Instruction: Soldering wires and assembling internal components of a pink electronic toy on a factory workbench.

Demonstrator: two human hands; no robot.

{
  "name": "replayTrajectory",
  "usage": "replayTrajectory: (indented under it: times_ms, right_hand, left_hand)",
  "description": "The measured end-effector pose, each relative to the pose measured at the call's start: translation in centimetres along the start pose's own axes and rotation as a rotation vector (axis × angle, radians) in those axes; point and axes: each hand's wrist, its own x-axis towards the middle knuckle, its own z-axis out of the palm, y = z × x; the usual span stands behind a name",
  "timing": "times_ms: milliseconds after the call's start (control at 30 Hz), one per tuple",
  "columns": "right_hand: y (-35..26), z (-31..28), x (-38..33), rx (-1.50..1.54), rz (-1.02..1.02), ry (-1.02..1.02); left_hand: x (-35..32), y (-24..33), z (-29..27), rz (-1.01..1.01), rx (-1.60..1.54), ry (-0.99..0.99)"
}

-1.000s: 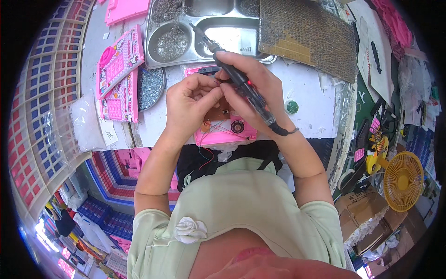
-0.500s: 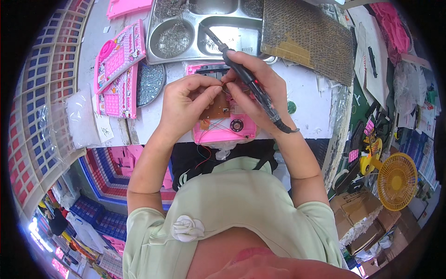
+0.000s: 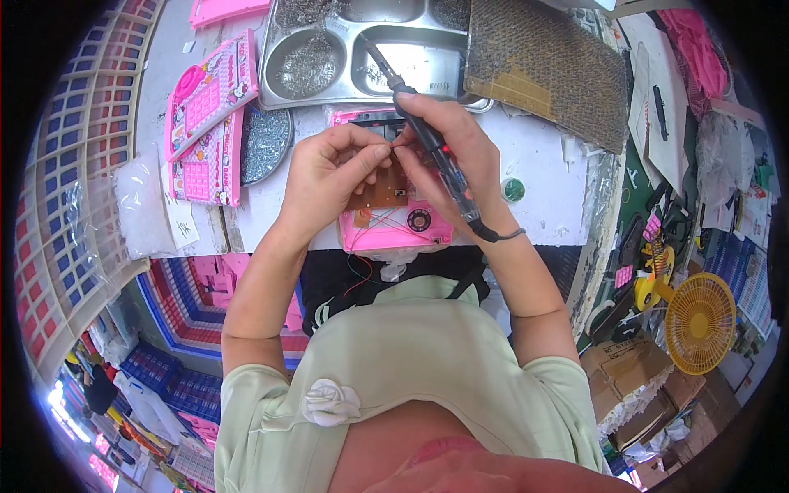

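Over a pink plastic casing (image 3: 374, 237), my two hands meet fingertip to fingertip. My left hand (image 3: 341, 167) is closed in a pinch; what it holds is too small and hidden to make out. A black soldering iron (image 3: 440, 148) with a red light lies across my right hand (image 3: 462, 140), gripped at the thumb, its metal tip pointing up and left. The right fingertips also pinch close to the left ones. Beneath the hands a brown circuit board (image 3: 385, 187) is partly covered. Thin wires and a round black speaker (image 3: 418, 220) sit in the casing's near part.
A metal compartment tray (image 3: 349, 103) holding small metal parts stands beyond the hands. Corrugated cardboard (image 3: 534, 74) lies to its right. On the left are stacked pink printed casings (image 3: 215, 103) and a round dish of small parts (image 3: 269, 152). A small green-topped container (image 3: 513, 190) stands right of my right hand.
The fingertips of both hands have drawn closer together. My right hand and the soldering iron have shifted slightly left, uncovering more of the green-topped container.
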Motion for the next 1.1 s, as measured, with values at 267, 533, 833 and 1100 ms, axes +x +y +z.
replayTrajectory:
  times_ms: [267,533,833,1100]
  right_hand:
    - [-0.5,-0.9,-1.3,0.039,-0.057,0.145]
    - [-0.5,-6.9,-6.6,-0.004,0.099,0.180]
    - [-0.9,-6.6,-7.0,-0.038,0.068,-0.088]
    - [-0.3,-5.4,-5.6,-0.022,-0.048,-0.030]
  left_hand:
    - [0.2,-0.4,0.4,0.358,0.410,0.143]
    - [0.3,-0.9,1.9,0.583,0.734,0.241]
    - [0.4,-1.1,1.9,0.596,0.764,0.260]
    - [0.3,-0.8,1.9,0.571,0.754,0.262]
